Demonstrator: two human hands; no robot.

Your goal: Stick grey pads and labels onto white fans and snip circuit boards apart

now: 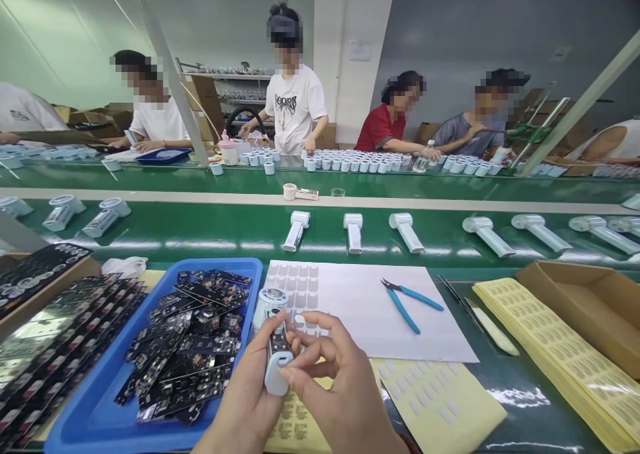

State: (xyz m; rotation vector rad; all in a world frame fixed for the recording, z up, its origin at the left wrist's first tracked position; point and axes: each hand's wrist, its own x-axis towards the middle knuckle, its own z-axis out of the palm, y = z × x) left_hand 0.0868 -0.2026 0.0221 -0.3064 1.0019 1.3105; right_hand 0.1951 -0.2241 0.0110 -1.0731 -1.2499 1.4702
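Observation:
My left hand (250, 394) is wrapped round a small light-blue handheld device (274, 337) with a round head and an open handle showing a dark circuit board inside. My right hand (333, 374) pinches the lower end of the same device, thumb and fingers curled on it. Both hands hover near the table's front edge, beside a blue tray (95, 407) full of several black circuit boards (193, 337). A white sticker sheet (360, 307) lies just behind the hands.
Blue-handled cutters (407, 301) and tweezers (457, 297) lie on the right. Yellow sticker sheets (565, 354) and a cardboard box (595, 307) stand further right. More boards (55, 341) are stacked at left. Several finished devices (353, 231) ride the green conveyor (225, 231). Other people work across it.

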